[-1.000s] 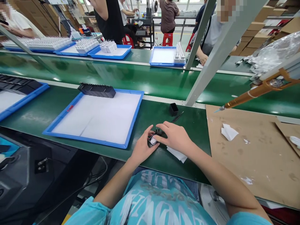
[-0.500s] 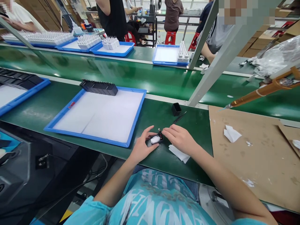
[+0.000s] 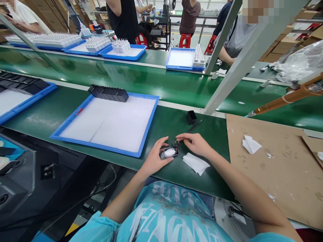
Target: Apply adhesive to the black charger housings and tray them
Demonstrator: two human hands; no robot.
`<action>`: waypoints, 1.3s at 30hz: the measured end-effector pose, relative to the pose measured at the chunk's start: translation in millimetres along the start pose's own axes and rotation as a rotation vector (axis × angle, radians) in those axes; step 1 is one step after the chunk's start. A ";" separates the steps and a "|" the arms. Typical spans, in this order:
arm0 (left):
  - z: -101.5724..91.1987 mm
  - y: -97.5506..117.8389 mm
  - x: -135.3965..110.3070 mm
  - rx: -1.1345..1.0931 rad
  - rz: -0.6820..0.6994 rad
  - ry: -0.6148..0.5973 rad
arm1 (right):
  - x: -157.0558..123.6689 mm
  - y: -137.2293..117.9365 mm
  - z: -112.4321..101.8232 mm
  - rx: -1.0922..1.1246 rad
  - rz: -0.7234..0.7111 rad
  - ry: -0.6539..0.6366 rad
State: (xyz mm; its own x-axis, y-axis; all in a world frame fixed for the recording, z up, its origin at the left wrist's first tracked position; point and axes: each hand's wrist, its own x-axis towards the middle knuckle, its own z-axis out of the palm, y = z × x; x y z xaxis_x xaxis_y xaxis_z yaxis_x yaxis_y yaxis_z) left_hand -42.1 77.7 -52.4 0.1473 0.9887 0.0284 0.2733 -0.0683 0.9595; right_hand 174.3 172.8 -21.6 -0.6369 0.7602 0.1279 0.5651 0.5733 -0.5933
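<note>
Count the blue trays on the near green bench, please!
2. One blue tray lies left of the left hand, with a row of black cases along its far edge. The other tray is farther left, cut off by the picture's edge; more could be hidden beyond.

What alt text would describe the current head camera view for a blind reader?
A person's left hand holds a small black case with a white part inside, while the right hand touches a dark pronged piece beside it. On the green bench lie a white sheet and a blue-rimmed tray with black units.
</note>
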 end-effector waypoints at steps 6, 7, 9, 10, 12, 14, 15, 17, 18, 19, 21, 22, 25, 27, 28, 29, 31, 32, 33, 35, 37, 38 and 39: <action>-2.3 9.5 5.0 0.168 0.058 -0.087 | 2.0 44.7 -34.2 -0.370 0.120 0.102; -1.9 10.2 4.9 0.161 0.054 -0.077 | 0.9 49.6 -35.1 -0.410 0.107 0.084; -0.6 11.7 3.8 0.147 0.002 -0.054 | -2.2 54.5 -34.6 -0.470 0.080 0.043; 0.2 12.4 3.1 0.152 -0.030 -0.045 | -4.0 54.7 -34.0 -0.492 0.070 0.024; 1.6 13.4 2.1 0.181 -0.059 -0.036 | -7.7 52.9 -33.8 -0.520 0.060 -0.002; 2.4 13.4 2.4 0.230 -0.027 -0.026 | -12.2 50.0 -35.8 -0.527 0.070 -0.005; 2.7 12.8 2.9 0.261 0.000 -0.023 | -15.1 48.5 -37.6 -0.524 0.084 0.004; 3.1 11.2 3.9 0.330 0.049 -0.023 | -23.2 44.3 -42.4 -0.506 0.126 0.035; 3.5 10.5 4.1 0.361 0.066 -0.021 | -28.6 40.7 -44.8 -0.499 0.149 0.049; 4.1 10.2 4.0 0.383 0.082 -0.016 | -35.0 35.5 -46.9 -0.471 0.173 0.071; 6.5 11.7 2.7 0.386 0.118 -0.001 | -49.9 19.0 -48.0 -0.313 0.201 0.151; 8.3 13.6 1.7 0.373 0.136 0.006 | -57.9 7.8 -46.3 -0.130 0.207 0.233; 15.6 22.3 -0.8 0.324 0.183 0.018 | -78.9 -32.0 -30.8 0.379 0.094 0.478; 20.9 28.4 -1.4 0.319 0.218 0.017 | -86.7 -55.9 -14.4 0.499 0.040 0.557; 23.1 31.0 -1.3 0.323 0.241 0.011 | -88.5 -65.1 -6.1 0.515 0.001 0.570; 25.0 33.2 -1.0 0.324 0.269 0.003 | -89.1 -72.1 1.5 0.514 -0.033 0.581; 27.4 36.7 -0.4 0.317 0.321 -0.013 | -87.9 -79.9 12.6 0.479 -0.073 0.599; 28.0 38.2 -0.1 0.309 0.341 -0.019 | -86.9 -81.3 15.8 0.457 -0.084 0.607; 28.3 39.6 0.2 0.298 0.359 -0.020 | -85.9 -81.6 17.5 0.438 -0.089 0.612; 28.2 42.3 0.5 0.283 0.376 -0.022 | -84.6 -80.5 17.6 0.420 -0.104 0.611; 28.0 44.8 0.6 0.276 0.380 -0.025 | -84.5 -79.1 15.7 0.423 -0.112 0.605; 27.9 45.7 0.6 0.274 0.376 -0.032 | -84.6 -78.7 14.8 0.422 -0.113 0.602; 27.8 46.4 0.6 0.272 0.371 -0.039 | -84.9 -78.5 14.1 0.414 -0.111 0.600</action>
State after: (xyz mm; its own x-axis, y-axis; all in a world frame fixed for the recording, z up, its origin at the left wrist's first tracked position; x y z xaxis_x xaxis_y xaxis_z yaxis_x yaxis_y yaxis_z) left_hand -2.9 71.4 -15.6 0.3168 0.8852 0.3406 0.4340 -0.4546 0.7778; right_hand 176.7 58.9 2.9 -0.2158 0.8088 0.5471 0.1939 0.5846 -0.7878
